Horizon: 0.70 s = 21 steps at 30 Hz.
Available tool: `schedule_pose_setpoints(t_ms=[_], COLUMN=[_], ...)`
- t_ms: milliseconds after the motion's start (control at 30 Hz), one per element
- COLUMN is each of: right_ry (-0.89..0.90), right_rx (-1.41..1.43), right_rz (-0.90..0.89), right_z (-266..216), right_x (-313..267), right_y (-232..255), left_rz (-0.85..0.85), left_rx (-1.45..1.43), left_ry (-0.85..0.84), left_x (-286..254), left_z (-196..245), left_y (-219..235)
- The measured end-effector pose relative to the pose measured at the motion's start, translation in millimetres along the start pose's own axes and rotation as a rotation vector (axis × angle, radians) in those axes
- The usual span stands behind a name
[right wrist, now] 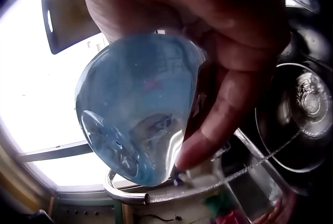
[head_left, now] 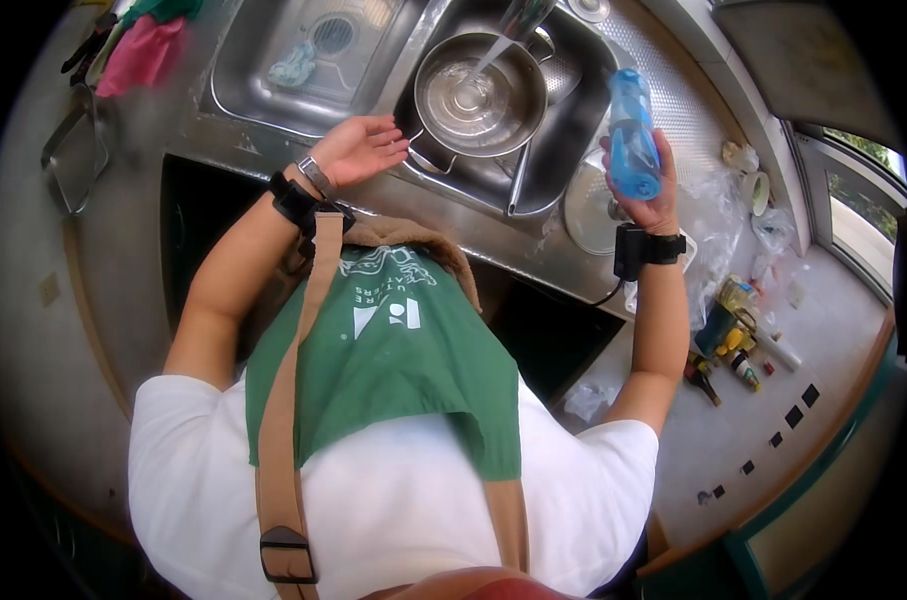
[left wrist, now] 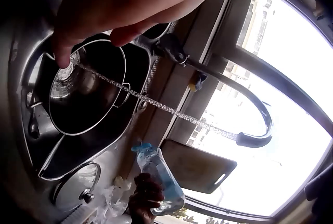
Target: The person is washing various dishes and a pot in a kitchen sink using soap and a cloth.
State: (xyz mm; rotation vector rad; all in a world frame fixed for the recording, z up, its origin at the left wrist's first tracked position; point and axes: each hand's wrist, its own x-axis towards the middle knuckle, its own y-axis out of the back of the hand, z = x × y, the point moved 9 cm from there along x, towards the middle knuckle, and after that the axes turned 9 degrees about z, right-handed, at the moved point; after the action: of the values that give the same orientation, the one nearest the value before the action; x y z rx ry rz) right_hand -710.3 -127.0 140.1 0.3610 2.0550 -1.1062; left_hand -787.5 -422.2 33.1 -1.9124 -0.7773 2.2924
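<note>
My right hand grips a clear bottle of blue liquid at the right of the sink, its light-blue cap pointing away from me. In the right wrist view, fingers and thumb wrap round the bottle's side. My left hand, fingers loosely extended and holding nothing, hovers over the sink's front edge near a handle of the metal pot. Water runs from the faucet into this pot, which stands in the right basin. A long metal handle slants beside it.
The left basin contains a crumpled bluish cloth. A glass lid lies on the counter at the right, with plastic bags beyond it. A cutting board leans by the window. Several bottles stand farther right.
</note>
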Motion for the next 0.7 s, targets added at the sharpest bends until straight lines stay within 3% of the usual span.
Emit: schedule_pose_setpoints(t_ms=[33,133,367,700], right_ry=[-0.132,-0.295,-0.388,-0.402], right_rx=[0.014,0.059,0.035,-0.129], right_rz=[0.073,0.115,0.035,0.182], right_z=[22,69,92,107], right_x=[5,18,34,25], right_y=[4,3,-1,6], left_rz=[-0.014,-0.022,-0.003,0.002], left_rx=[-0.036,-0.115,-0.269,-0.282], left_ry=[-0.015,-0.074,-0.113,-0.123], left_x=[1,-3,-12,-7], left_z=[9,32,54,57], left_y=[6,23,61,68])
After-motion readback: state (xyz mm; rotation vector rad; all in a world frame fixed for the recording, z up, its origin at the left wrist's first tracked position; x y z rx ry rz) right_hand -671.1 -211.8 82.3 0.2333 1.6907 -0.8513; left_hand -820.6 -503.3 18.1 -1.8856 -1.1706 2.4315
